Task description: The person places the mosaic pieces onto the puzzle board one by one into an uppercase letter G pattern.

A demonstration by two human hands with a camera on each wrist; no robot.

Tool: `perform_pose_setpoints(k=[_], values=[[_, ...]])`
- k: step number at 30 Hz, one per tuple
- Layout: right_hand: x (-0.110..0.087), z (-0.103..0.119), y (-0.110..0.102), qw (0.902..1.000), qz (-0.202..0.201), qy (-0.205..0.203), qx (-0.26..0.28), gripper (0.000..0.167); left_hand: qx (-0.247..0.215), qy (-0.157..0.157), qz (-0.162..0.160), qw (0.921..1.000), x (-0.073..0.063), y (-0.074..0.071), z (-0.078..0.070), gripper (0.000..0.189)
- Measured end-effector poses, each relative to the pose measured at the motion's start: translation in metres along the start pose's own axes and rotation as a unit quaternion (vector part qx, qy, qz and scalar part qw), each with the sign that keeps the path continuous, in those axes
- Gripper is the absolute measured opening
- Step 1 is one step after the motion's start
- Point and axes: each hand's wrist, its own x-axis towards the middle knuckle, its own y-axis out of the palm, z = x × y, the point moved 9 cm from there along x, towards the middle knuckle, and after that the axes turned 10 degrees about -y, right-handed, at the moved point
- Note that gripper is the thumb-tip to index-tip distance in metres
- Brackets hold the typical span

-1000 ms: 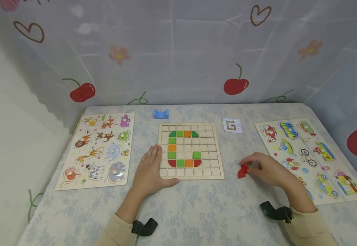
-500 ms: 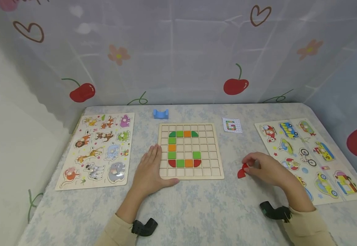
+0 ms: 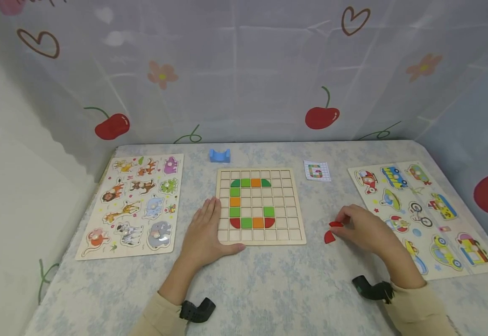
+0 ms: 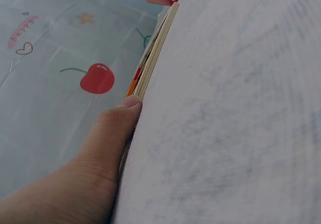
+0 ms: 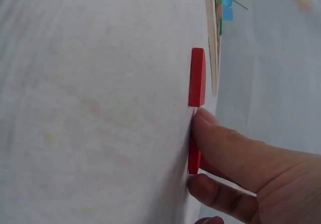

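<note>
My left hand (image 3: 203, 235) rests along the left side of the wooden grid board (image 3: 296, 235), fingers straight, thumb by the front edge. Green, orange and red pieces on the board form a G-like outline with rounded corners. To the right of the board, my right hand (image 3: 363, 228) pinches a red quarter-circle piece (image 3: 335, 224) between thumb and fingers, close over the table. Another red quarter-circle piece (image 3: 329, 238) lies loose just in front of it. In the right wrist view, the loose piece (image 5: 197, 78) is beyond the thumb tip.
An animal knob puzzle (image 3: 176, 186) lies at the left, a vehicle puzzle (image 3: 378, 205) at the right beside my right forearm. Behind the board are a blue notched block (image 3: 220, 156) and a small pattern card (image 3: 317, 171). A printed curtain (image 3: 244, 93) stands behind the table.
The pinched red piece has come slightly up and away from the loose one, and a gap now shows between them. My left hand and the board have stayed put.
</note>
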Motion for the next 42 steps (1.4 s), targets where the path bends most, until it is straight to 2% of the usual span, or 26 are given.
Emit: perform_pose_setpoints(k=[4,9,13,23,32,38,42], values=[[0.0,0.0,0.0,1.0,0.004,0.001,-0.006,0.023,-0.002,0.001,-0.001,1.0,0.0,0.0,0.0,0.138],[0.0,0.006,0.001,0.9989,0.014,-0.044,0.009,0.022,-0.004,0.0,-0.002,1.0,0.0,0.0,0.0,0.137],[0.001,0.007,0.001,0.9981,0.012,-0.058,0.016,0.017,-0.003,-0.002,-0.002,1.0,0.0,0.0,0.0,0.137],[0.002,0.005,0.001,0.9981,0.023,-0.052,0.024,0.023,0.0,-0.002,0.002,1.0,0.0,-0.001,0.0,0.137],[0.005,0.002,0.002,0.997,0.016,-0.037,0.066,0.016,-0.002,-0.004,0.004,1.0,0.0,-0.001,-0.001,0.137],[0.019,0.006,0.0,0.9957,-0.01,-0.039,0.084,0.013,-0.001,-0.005,0.005,1.0,-0.001,-0.001,0.0,0.137],[0.036,0.024,0.003,0.9933,-0.028,-0.048,0.101,0.012,-0.001,-0.006,0.007,1.0,-0.001,-0.001,0.0,0.137]])
